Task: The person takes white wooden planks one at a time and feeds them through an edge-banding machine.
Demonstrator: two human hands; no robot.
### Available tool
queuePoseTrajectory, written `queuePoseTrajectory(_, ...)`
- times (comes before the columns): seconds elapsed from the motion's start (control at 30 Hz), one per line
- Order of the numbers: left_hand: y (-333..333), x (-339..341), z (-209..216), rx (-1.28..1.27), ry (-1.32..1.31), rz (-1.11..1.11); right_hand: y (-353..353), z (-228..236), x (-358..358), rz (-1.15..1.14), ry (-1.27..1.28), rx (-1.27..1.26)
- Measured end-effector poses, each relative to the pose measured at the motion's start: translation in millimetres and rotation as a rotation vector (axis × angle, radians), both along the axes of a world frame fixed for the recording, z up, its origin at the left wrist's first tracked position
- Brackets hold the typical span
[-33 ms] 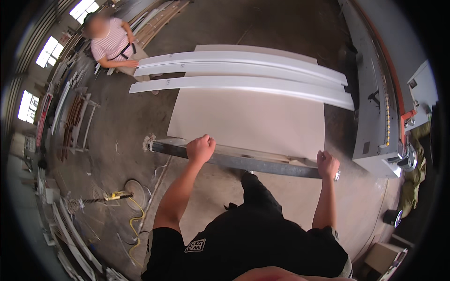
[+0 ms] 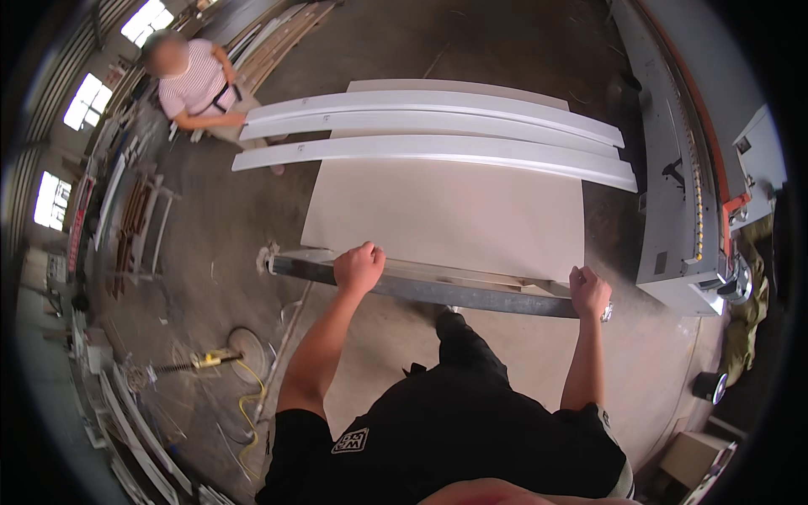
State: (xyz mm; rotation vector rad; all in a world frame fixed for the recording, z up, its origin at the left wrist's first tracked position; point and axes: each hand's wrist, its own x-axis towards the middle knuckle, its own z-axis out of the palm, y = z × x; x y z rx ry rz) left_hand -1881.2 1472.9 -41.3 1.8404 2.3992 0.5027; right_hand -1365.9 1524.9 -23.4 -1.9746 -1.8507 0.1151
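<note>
Both of my fists rest on a long dark grey metal bar (image 2: 471,296) running along the near edge of a large pale board (image 2: 446,206). My left hand (image 2: 359,269) is closed around the bar towards its left end, and my right hand (image 2: 590,292) grips it near the right end. The undersides of my fingers are partly hidden. Across the far part of the board lie long white panels (image 2: 438,148), side by side, their left ends sticking out past its edge. A wooden strip (image 2: 497,282) shows just behind the bar.
A co-worker (image 2: 198,80) stands at the far left, one hand by the panel ends. On the right is a long grey machine (image 2: 673,189). A yellow-handled tool (image 2: 210,359) with a hose lies on the floor at left; a cardboard box (image 2: 694,459) sits at lower right.
The view has shifted slightly. The co-worker appears a little farther left and lower. My hands stay on the bar, and the white panels keep their places.
</note>
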Motion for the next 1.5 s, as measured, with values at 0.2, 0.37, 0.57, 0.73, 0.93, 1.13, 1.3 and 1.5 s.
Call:
queuePoseTrajectory(0.2,139,-28,0,-0.066,-0.033,0.0,131,-1,-28,-0.126,-0.054,-0.037)
queuePoseTrajectory(0.37,272,-55,8,-0.024,-0.079,-0.03,266,5,-52,-0.073,-0.023,-0.062)
queuePoseTrajectory(0.57,422,-59,-1,-0.052,-0.033,-0.028,403,-6,-54,-0.138,-0.036,-0.027)
queuePoseTrajectory(0.73,550,-57,2,-0.109,-0.052,-0.068,526,-14,-51,-0.17,-0.069,0.081)
queuePoseTrajectory(0.93,712,-54,-6,-0.077,-0.086,-0.129,687,-25,-47,-0.245,-0.107,0.07)
queuePoseTrajectory(1.13,880,-60,-17,0.007,-0.106,-0.268,856,-26,-54,-0.29,-0.131,-0.128)
queuePoseTrajectory(1.3,1024,-80,-20,0.102,-0.12,-0.318,999,-29,-72,-0.236,-0.104,-0.019)
queuePoseTrajectory(1.5,1192,-99,-26,0.011,-0.006,-0.246,1159,-47,-85,-0.151,-0.039,0.007)
